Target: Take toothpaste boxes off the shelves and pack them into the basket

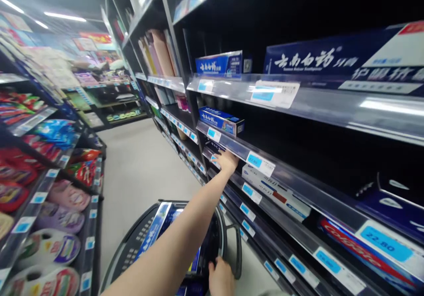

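Left hand: your left hand (226, 160), centre of frame, is at full reach on the shelf (232, 148) edge; fingers curl over a dark blue toothpaste box (213, 147) there. Whether they are clamped on it, you cannot tell.
Right hand: your right hand (221, 279), bottom centre, is closed on the basket (132, 243) rim.
Step in hand: judged as taking stock at the shelf, grasp in progress.
Next move calls for: a firm pinch across the box's narrow faces, then a clean draw clear of the price rail (261, 163).
Basket load: long blue boxes (155, 227) lie inside.
Nearby stock: a boxed tube (222, 120) sits one shelf up, just above your left hand.
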`<state>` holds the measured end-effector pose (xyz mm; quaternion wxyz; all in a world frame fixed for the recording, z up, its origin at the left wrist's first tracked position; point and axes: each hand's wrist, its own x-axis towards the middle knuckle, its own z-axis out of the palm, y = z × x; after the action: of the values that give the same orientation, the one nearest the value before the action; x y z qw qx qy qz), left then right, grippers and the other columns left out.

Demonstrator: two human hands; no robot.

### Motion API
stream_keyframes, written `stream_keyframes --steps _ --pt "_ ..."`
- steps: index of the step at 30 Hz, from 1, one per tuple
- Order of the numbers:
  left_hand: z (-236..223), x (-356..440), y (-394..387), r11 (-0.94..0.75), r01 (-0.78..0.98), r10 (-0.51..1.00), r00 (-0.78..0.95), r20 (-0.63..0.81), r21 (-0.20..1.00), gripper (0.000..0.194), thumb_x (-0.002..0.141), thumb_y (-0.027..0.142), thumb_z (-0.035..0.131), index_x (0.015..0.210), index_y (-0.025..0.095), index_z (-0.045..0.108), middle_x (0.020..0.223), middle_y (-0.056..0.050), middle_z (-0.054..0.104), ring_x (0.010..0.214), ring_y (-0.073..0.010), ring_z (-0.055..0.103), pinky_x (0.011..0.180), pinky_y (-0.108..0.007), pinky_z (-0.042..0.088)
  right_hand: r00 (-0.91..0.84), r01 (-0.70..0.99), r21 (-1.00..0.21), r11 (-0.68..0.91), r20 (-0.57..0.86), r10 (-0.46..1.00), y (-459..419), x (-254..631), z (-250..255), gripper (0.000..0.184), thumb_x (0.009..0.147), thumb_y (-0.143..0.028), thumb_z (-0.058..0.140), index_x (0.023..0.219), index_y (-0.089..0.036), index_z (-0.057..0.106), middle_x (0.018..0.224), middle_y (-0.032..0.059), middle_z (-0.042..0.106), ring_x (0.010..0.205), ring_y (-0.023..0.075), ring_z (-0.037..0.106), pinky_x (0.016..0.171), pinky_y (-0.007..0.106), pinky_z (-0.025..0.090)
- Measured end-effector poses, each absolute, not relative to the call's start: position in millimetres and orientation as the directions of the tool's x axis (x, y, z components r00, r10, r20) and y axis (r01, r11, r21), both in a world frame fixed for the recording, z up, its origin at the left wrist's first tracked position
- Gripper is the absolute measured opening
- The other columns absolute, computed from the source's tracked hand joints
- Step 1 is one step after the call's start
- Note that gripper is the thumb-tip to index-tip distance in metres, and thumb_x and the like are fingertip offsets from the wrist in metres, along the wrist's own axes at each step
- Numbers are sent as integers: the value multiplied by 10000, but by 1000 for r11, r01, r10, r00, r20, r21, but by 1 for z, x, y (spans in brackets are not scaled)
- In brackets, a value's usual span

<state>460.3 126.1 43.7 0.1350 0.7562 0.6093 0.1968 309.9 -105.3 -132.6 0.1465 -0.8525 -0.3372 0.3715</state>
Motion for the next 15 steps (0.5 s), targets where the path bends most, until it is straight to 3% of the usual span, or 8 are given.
stream_keyframes --steps 3,7,15 --pt "43 464 128 -221 873 975 188 119 435 489 787 477 540 1112 121 623 1190 -259 578 1215 -452 433 934 -623 321 455 473 -549 -689 -518 724 -105 312 -120 307 915 -218 400 1104 -143 630 1023 144 691 991 287 647 837 392 502" --pt "50 462 125 -207 848 978 183 98 488 371 758 442 583 958 147 686 1009 -211 676 1108 -423 545 930 -612 335 446 488 -536 -689 -525 724 -105 314 -118 312 921 -238 396 1121 -149 618 1035 141 687 995 279 646 827 371 500" --pt "81 435 124 -36 658 999 26 26 752 405 799 405 535 1155 215 569 1096 -169 658 1052 -328 610 860 -449 485 426 501 -542 -675 -524 737 -110 314 -118 327 926 -246 384 1139 -141 608 1052 145 682 1007 289 638 840 390 493"
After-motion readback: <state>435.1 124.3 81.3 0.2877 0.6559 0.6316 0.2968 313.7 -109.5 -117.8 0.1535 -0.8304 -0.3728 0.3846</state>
